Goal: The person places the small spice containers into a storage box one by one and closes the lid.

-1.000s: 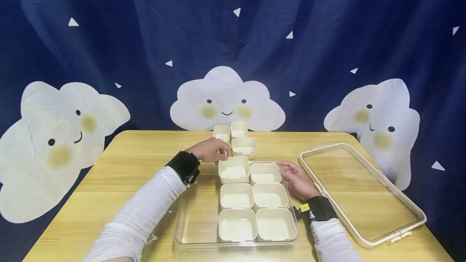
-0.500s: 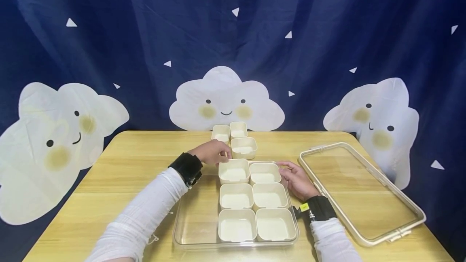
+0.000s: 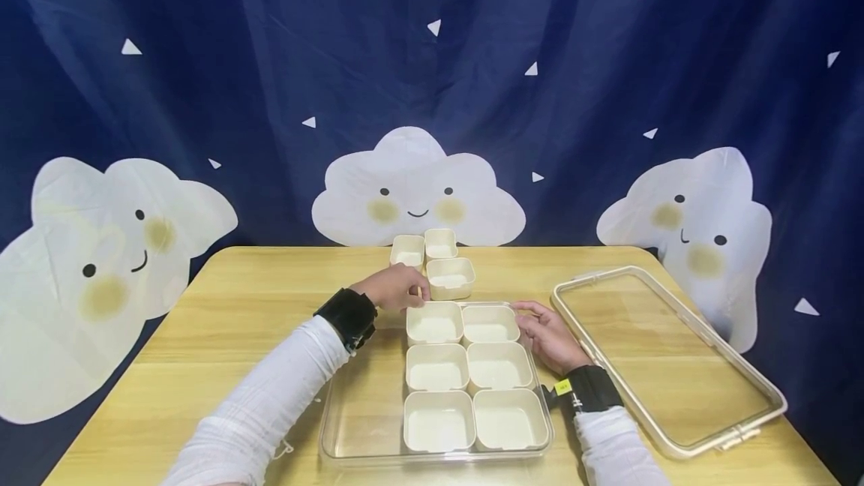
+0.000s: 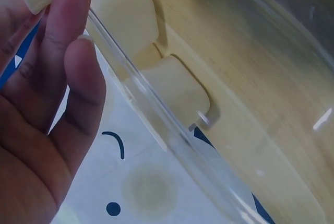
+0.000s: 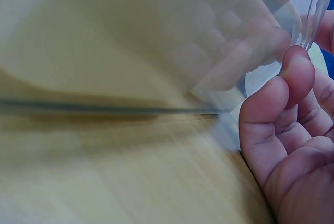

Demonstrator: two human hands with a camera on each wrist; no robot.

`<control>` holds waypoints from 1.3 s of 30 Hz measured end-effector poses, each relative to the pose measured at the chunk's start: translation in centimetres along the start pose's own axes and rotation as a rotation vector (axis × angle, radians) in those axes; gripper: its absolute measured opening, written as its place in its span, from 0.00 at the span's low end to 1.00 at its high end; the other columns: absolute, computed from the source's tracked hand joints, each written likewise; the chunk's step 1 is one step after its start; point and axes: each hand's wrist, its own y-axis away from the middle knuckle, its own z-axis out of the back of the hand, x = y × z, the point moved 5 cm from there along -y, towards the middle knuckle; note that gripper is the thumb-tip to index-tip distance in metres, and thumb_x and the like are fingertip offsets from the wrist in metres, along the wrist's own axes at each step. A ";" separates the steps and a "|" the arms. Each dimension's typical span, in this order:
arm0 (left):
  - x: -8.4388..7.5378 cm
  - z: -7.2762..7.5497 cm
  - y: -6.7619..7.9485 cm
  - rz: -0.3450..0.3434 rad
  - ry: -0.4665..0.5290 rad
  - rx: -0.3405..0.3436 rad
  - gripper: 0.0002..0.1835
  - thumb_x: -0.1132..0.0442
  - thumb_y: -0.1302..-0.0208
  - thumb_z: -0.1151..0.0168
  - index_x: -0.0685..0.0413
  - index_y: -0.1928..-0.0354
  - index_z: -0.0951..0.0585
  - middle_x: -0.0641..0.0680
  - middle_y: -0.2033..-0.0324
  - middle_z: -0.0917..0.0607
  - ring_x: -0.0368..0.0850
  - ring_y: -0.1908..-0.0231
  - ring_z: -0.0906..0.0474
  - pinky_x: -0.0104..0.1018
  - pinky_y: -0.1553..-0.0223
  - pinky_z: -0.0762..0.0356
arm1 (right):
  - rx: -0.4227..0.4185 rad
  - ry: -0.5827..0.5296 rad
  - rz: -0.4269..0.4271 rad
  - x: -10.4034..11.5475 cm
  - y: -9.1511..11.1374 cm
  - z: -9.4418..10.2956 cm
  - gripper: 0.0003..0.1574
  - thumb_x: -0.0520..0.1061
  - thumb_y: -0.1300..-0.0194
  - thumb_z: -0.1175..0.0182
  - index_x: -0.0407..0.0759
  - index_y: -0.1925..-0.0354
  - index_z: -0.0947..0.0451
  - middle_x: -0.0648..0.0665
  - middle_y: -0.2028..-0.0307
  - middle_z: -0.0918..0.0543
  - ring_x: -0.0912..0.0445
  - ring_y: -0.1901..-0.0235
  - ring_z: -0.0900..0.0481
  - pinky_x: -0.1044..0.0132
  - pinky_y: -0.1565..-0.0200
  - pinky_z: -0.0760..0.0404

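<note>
A clear box stands on the table with two columns of cream square cups in its right part. With its fingertips my left hand pinches the rim of the far-left cup in this block; a cream edge shows at the fingers in the left wrist view. Beside it sits the far-right cup. My right hand rests its bent fingers against the box's far right corner. In the right wrist view these fingers touch the outside of the clear wall.
Several cream cups, such as the nearest one, stand behind the box at the table's far edge. A clear lid with a cream frame lies on the right. A blue curtain hangs behind the table.
My left hand has lowered the far-left cup, so its rim now stands about level with the neighbouring cup. The right hand stays at the box corner.
</note>
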 end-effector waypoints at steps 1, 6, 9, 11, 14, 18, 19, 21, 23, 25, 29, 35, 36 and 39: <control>0.0 0.0 0.0 -0.003 -0.001 0.001 0.04 0.68 0.35 0.38 0.50 0.65 0.17 0.45 0.82 0.21 0.44 0.81 0.21 0.36 0.60 0.26 | 0.000 -0.003 -0.002 0.0 0.0 0.0 0.16 0.32 0.29 0.51 0.31 0.45 0.31 0.46 0.59 0.17 0.59 0.59 0.20 0.68 0.54 0.20; -0.2 -0.1 -0.1 -0.016 -0.001 0.003 0.03 0.68 0.36 0.37 0.52 0.65 0.17 0.45 0.83 0.21 0.50 0.79 0.18 0.33 0.67 0.26 | -0.007 -0.012 -0.010 -0.3 0.0 0.1 0.14 0.31 0.29 0.51 0.35 0.46 0.29 0.46 0.60 0.17 0.59 0.59 0.20 0.68 0.54 0.20; -0.2 -0.2 -0.1 -0.027 -0.015 -0.001 0.03 0.68 0.36 0.37 0.52 0.66 0.17 0.45 0.82 0.21 0.47 0.80 0.19 0.32 0.69 0.27 | -0.008 -0.010 -0.010 -0.2 0.0 0.1 0.14 0.31 0.29 0.51 0.34 0.46 0.30 0.47 0.60 0.17 0.59 0.59 0.20 0.68 0.55 0.20; -0.2 -0.2 -0.2 -0.030 -0.031 -0.006 0.03 0.68 0.36 0.37 0.52 0.66 0.17 0.45 0.82 0.22 0.42 0.82 0.21 0.31 0.70 0.27 | -0.007 -0.008 -0.006 -0.2 0.0 0.0 0.15 0.32 0.29 0.51 0.34 0.45 0.30 0.47 0.61 0.17 0.59 0.60 0.20 0.68 0.55 0.20; -0.2 -0.3 -0.2 -0.031 -0.056 -0.010 0.03 0.67 0.36 0.37 0.51 0.66 0.18 0.44 0.81 0.22 0.36 0.84 0.24 0.31 0.70 0.27 | -0.006 -0.007 -0.008 -0.1 0.0 0.0 0.15 0.32 0.29 0.51 0.34 0.45 0.30 0.47 0.62 0.17 0.60 0.61 0.20 0.68 0.55 0.20; -0.4 -0.3 -0.3 -0.043 -0.086 -0.029 0.03 0.67 0.37 0.36 0.51 0.68 0.18 0.44 0.80 0.22 0.35 0.84 0.25 0.33 0.67 0.27 | -0.007 -0.011 -0.013 0.0 0.1 0.0 0.14 0.33 0.29 0.50 0.35 0.46 0.30 0.47 0.61 0.17 0.60 0.61 0.20 0.68 0.55 0.20; -0.4 -0.3 -0.2 -0.045 -0.093 -0.033 0.03 0.67 0.37 0.36 0.51 0.68 0.18 0.44 0.80 0.22 0.35 0.84 0.25 0.33 0.66 0.27 | -0.008 -0.012 -0.013 0.0 0.1 0.0 0.14 0.33 0.29 0.50 0.35 0.46 0.30 0.47 0.61 0.17 0.60 0.61 0.20 0.68 0.55 0.20; -0.5 -0.3 -0.3 -0.047 -0.111 -0.040 0.03 0.67 0.38 0.35 0.51 0.69 0.18 0.44 0.79 0.22 0.35 0.84 0.26 0.34 0.65 0.27 | -0.006 -0.014 -0.013 0.0 0.1 0.0 0.14 0.33 0.28 0.51 0.36 0.46 0.29 0.47 0.61 0.17 0.60 0.62 0.20 0.68 0.56 0.20; -0.5 -0.4 -0.3 -0.043 -0.129 -0.044 0.03 0.66 0.38 0.35 0.50 0.69 0.18 0.43 0.79 0.23 0.35 0.82 0.26 0.35 0.65 0.28 | -0.002 -0.019 -0.011 0.0 0.1 0.0 0.14 0.33 0.28 0.51 0.37 0.46 0.29 0.48 0.62 0.17 0.61 0.62 0.20 0.69 0.56 0.19; -0.6 -0.4 -0.3 -0.039 -0.141 -0.046 0.04 0.66 0.38 0.35 0.50 0.70 0.18 0.43 0.79 0.23 0.36 0.80 0.27 0.35 0.65 0.28 | 0.002 -0.025 -0.008 0.0 0.1 0.0 0.14 0.33 0.28 0.51 0.38 0.47 0.28 0.48 0.62 0.17 0.61 0.62 0.20 0.69 0.56 0.20; -0.7 -0.4 -0.3 -0.045 -0.161 -0.064 0.06 0.66 0.40 0.34 0.49 0.73 0.19 0.43 0.79 0.24 0.37 0.76 0.28 0.34 0.66 0.29 | 0.003 -0.030 -0.004 0.0 0.1 0.0 0.14 0.33 0.29 0.50 0.38 0.47 0.28 0.47 0.60 0.17 0.59 0.60 0.20 0.68 0.55 0.20; -0.7 -0.4 -0.2 -0.048 -0.159 -0.104 0.09 0.68 0.43 0.33 0.48 0.77 0.20 0.42 0.78 0.24 0.39 0.73 0.29 0.34 0.67 0.29 | 0.002 -0.015 -0.006 -0.2 0.0 0.1 0.14 0.33 0.29 0.50 0.40 0.48 0.27 0.46 0.58 0.18 0.58 0.58 0.19 0.67 0.54 0.20; -0.7 -0.5 -0.2 -0.042 -0.155 -0.107 0.09 0.68 0.44 0.32 0.48 0.77 0.20 0.42 0.78 0.24 0.39 0.73 0.29 0.34 0.67 0.29 | 0.003 -0.014 -0.005 -0.2 0.0 0.2 0.14 0.33 0.29 0.50 0.40 0.48 0.27 0.46 0.58 0.17 0.58 0.58 0.19 0.67 0.54 0.20; -0.5 -0.5 -0.2 -0.019 -0.145 -0.115 0.09 0.68 0.44 0.32 0.47 0.78 0.20 0.42 0.78 0.24 0.39 0.73 0.29 0.34 0.67 0.28 | 0.008 -0.017 -0.001 -0.3 0.0 0.2 0.14 0.32 0.29 0.50 0.41 0.48 0.27 0.47 0.58 0.17 0.58 0.58 0.19 0.67 0.55 0.19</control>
